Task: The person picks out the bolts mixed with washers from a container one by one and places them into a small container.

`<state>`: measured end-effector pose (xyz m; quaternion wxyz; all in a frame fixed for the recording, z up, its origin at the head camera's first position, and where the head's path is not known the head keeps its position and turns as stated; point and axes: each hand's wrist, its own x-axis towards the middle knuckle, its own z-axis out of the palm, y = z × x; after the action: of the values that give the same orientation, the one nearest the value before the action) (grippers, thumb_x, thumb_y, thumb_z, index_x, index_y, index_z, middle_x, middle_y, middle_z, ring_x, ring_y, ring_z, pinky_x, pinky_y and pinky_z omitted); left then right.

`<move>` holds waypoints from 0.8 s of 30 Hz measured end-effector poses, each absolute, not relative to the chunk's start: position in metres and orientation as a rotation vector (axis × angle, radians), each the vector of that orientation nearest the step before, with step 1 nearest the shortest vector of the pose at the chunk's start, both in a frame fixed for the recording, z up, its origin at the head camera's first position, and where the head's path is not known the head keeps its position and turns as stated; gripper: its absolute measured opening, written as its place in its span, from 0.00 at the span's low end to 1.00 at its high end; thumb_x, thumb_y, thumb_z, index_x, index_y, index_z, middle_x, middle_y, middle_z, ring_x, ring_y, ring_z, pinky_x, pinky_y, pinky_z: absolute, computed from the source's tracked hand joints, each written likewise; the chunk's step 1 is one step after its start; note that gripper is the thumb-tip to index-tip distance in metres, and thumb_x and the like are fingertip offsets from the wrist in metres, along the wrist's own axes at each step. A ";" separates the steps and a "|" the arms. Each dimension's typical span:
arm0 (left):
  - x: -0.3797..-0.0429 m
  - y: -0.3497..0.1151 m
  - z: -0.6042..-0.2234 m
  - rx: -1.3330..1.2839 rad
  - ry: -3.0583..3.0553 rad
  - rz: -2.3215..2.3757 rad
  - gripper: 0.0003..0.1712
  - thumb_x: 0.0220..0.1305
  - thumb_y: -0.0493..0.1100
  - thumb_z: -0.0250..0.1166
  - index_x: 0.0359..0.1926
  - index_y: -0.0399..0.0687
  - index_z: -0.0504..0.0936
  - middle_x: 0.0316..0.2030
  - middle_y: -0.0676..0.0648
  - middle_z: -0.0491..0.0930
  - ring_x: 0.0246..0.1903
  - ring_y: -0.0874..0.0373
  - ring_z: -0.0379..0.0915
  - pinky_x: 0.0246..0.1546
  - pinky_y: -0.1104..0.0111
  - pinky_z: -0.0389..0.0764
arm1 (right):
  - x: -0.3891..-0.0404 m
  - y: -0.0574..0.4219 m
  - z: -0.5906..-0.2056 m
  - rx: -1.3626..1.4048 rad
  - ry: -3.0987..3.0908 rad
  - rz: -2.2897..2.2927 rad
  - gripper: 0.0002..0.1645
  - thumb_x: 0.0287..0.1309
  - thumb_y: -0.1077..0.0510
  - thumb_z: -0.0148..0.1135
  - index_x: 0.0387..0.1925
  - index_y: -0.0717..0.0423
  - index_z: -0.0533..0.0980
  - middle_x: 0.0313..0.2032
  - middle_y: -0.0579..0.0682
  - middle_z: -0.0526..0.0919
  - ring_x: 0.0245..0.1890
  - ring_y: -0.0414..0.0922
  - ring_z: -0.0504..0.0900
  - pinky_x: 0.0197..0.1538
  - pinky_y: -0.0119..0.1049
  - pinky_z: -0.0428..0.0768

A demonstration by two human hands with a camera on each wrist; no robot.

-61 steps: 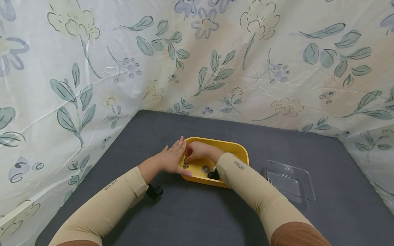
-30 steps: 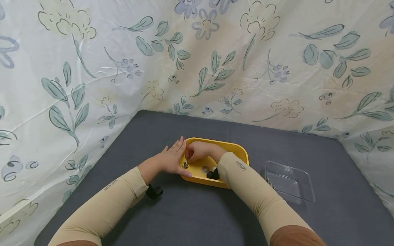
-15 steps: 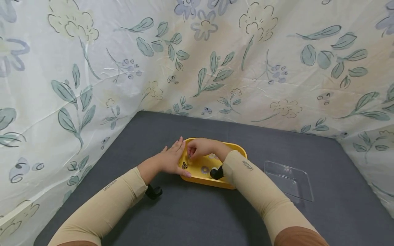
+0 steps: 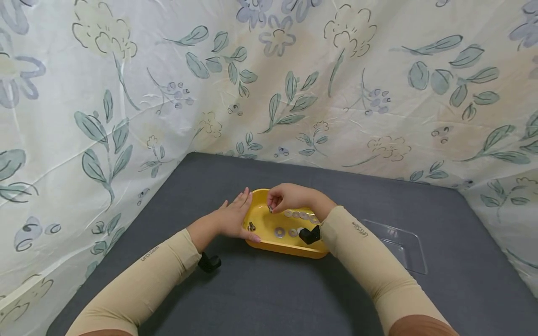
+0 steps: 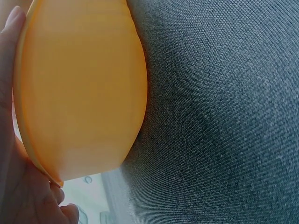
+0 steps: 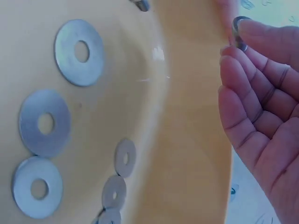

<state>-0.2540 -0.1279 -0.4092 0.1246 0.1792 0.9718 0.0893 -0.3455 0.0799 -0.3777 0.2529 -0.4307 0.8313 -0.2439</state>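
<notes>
A yellow tray (image 4: 277, 247) sits on the dark table. My left hand (image 4: 231, 219) rests along its left end, fingers spread over the rim; in the left wrist view the tray's outer wall (image 5: 84, 93) fills the space beside the thumb. Between thumb and index finger, my right hand (image 4: 290, 197) pinches a small, shiny round metal piece (image 6: 239, 32) over the tray. Flat washers (image 6: 79, 52) lie on the tray floor, with a row of smaller washers (image 4: 296, 214) along the far side. Small metal fasteners (image 4: 251, 227) lie near the left end.
A clear plastic tray (image 4: 403, 247) stands to the right, partly hidden by the right sleeve. Floral cloth (image 4: 277, 107) hangs behind the table and along its left side. Black wrist mounts (image 4: 209, 263) stick out below the sleeves.
My right hand has lifted from the tray's left end and moved right and back, pinching the metal piece. More washers show beneath it. The left hand has stayed at the rim.
</notes>
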 end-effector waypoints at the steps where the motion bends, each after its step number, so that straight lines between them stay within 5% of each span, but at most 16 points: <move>1: -0.254 -0.128 -0.410 0.520 2.832 0.260 0.74 0.37 0.81 0.56 0.70 0.44 0.29 0.68 0.46 0.19 0.69 0.50 0.25 0.62 0.43 0.42 | -0.345 0.082 -0.376 -1.172 2.260 -0.676 0.07 0.53 0.60 0.64 0.34 0.53 0.75 0.31 0.47 0.78 0.33 0.43 0.76 0.39 0.33 0.76; 24: -0.255 -0.126 -0.409 0.499 2.839 0.252 0.76 0.33 0.83 0.56 0.70 0.45 0.28 0.69 0.47 0.20 0.69 0.51 0.26 0.63 0.45 0.43 | -0.330 0.138 -0.348 -1.122 2.298 -0.859 0.09 0.52 0.60 0.65 0.36 0.54 0.75 0.32 0.50 0.77 0.33 0.47 0.75 0.40 0.36 0.77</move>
<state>-0.2549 -0.1262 -0.4093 0.1240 0.1710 0.9736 0.0863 -0.3305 0.1381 -0.3483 0.2203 -0.4056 0.8309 -0.3106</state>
